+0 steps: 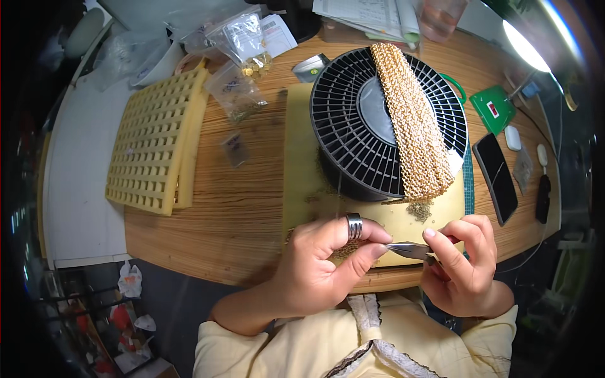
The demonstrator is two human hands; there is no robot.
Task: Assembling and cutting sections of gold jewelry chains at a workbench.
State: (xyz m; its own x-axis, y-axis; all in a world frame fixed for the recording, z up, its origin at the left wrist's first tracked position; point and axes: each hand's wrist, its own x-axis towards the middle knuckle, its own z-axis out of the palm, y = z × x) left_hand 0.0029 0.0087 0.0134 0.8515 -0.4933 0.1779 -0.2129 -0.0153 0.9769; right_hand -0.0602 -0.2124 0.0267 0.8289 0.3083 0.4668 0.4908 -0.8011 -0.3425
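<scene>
Pliers (411, 250), pointing left, long axis nearly crosswise, tips at left fingers (375, 232)

There are 1 left hand (320, 268), 1 right hand (465, 266), 1 pair of pliers (411, 250), 1 drum (372, 116) and 1 phone (495, 177).

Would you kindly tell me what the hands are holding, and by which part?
The right hand holds pliers by the handles. The left hand has thumb and forefinger at the tips; whether they pinch anything small cannot be told.

Pliers (409, 250) in right hand (465, 266)
</scene>
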